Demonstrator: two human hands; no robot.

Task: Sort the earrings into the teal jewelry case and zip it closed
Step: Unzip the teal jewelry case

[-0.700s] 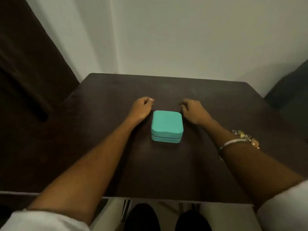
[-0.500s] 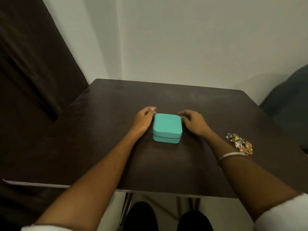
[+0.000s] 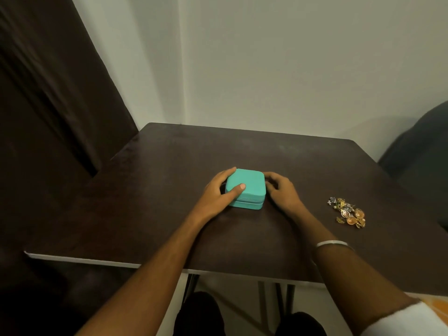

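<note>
Teal jewelry case (image 3: 246, 187) sits zipped, left hand (image 3: 218, 192) gripping it, right hand (image 3: 282, 190) curled at its side, grip unclear; a hard zipper tug could skid it.

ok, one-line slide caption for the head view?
Both hands, left and right, grip the closed teal case; earrings wait on the table.

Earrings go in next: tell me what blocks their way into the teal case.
The teal case is closed, its lid down, left hand gripping it. The earrings lie apart on the table, bare surface between.
</note>
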